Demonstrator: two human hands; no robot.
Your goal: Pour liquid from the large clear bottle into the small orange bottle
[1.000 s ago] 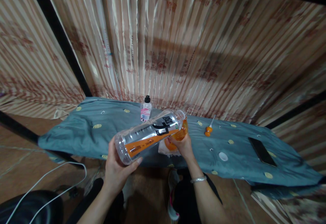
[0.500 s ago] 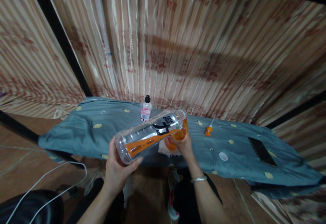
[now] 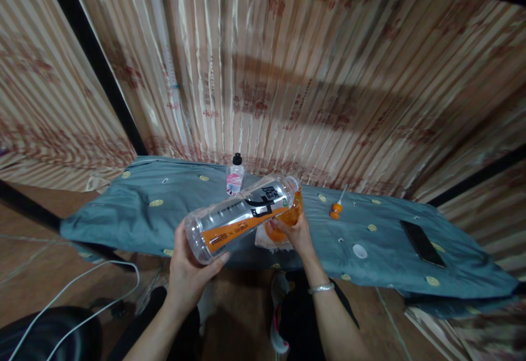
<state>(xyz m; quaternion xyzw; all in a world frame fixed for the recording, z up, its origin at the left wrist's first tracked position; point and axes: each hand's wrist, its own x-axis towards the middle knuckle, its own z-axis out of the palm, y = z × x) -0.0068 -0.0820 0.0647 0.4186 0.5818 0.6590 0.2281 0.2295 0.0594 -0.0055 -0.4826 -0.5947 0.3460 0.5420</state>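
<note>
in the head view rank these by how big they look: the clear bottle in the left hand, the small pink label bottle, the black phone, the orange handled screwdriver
1. clear bottle, though it is nearest the camera, which flatters it
2. black phone
3. small pink-label bottle
4. orange-handled screwdriver

The last two look close; ranking them is unsure.

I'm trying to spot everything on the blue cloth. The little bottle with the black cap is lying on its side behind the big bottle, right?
Not quite. The head view shows the little bottle with the black cap standing upright on the blue cloth, not lying on its side. It is indeed behind the big bottle, which the left hand holds tilted.
</note>
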